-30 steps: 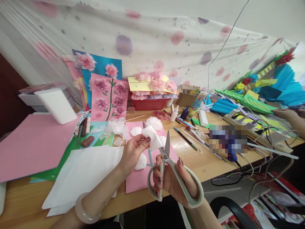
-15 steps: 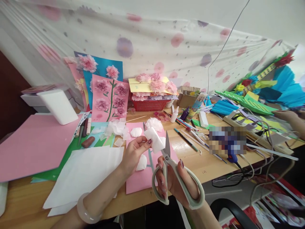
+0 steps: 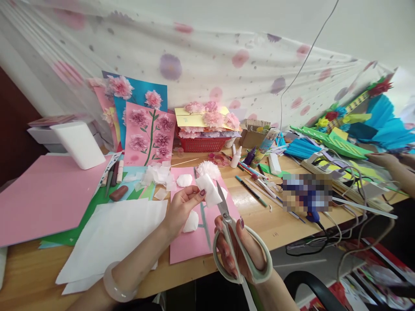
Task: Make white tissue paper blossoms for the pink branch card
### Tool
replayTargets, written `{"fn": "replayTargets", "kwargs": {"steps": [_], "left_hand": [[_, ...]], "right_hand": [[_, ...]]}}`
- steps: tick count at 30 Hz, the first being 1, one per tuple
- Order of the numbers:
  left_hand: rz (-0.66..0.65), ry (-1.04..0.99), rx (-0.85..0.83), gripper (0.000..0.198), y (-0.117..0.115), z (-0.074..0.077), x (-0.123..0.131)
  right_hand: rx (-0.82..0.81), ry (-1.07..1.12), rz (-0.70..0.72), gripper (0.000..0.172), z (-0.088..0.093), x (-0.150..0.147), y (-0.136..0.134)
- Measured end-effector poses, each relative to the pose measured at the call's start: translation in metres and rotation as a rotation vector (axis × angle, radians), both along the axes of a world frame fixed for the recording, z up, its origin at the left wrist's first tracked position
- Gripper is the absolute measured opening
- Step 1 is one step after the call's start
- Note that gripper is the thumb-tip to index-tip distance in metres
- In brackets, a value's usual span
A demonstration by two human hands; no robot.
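My left hand [image 3: 186,207] pinches a small folded pad of white tissue paper [image 3: 209,191] between thumb and fingers. In my right hand [image 3: 241,246] is a pair of scissors [image 3: 227,216] with pale handles, fingers through the loops. The blades point up and lie against the right edge of the tissue pad; whether they bite into it I cannot tell. Under both hands lies a pink sheet [image 3: 181,250] with a painted stem. On it sit a fluffy white paper flower [image 3: 208,169] and white tissue pieces [image 3: 184,180], [image 3: 191,221], one partly hidden behind the scissors.
White paper sheets [image 3: 113,242] and a large pink board [image 3: 48,194] cover the left side. Behind stand a flower picture [image 3: 151,134] and a red basket [image 3: 204,144]. Pens [image 3: 251,191], a glue bottle [image 3: 236,157] and a power strip [image 3: 372,196] lie right; another person's hand [image 3: 382,160] is far right.
The scissor handles have come closer together, and the blades have shifted slightly left against the tissue pad. My left hand has barely moved.
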State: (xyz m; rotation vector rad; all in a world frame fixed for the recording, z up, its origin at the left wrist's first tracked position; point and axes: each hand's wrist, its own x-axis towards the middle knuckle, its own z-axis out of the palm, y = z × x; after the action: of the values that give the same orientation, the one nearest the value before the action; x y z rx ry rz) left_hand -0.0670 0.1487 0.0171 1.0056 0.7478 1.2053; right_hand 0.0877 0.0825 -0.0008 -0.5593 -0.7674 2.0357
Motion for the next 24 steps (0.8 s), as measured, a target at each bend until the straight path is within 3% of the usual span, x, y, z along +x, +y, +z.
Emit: {"fn": "replayTargets", "kwargs": {"steps": [9,17,24], "left_hand": [[0.011,0.021,0.0,0.023,-0.001,0.0,0.0],[-0.076,0.078,0.033,0.024,-0.005,0.004,0.002],[-0.097,0.075,0.04,0.026,-0.006,0.001,0.002]], "right_hand": [[0.047,-0.001,-0.012,0.052,-0.01,0.002,-0.001],[0.105,0.035,0.004,0.059,0.002,0.003,-0.003],[0.174,-0.052,0.127,0.074,0.013,0.003,0.0]]}}
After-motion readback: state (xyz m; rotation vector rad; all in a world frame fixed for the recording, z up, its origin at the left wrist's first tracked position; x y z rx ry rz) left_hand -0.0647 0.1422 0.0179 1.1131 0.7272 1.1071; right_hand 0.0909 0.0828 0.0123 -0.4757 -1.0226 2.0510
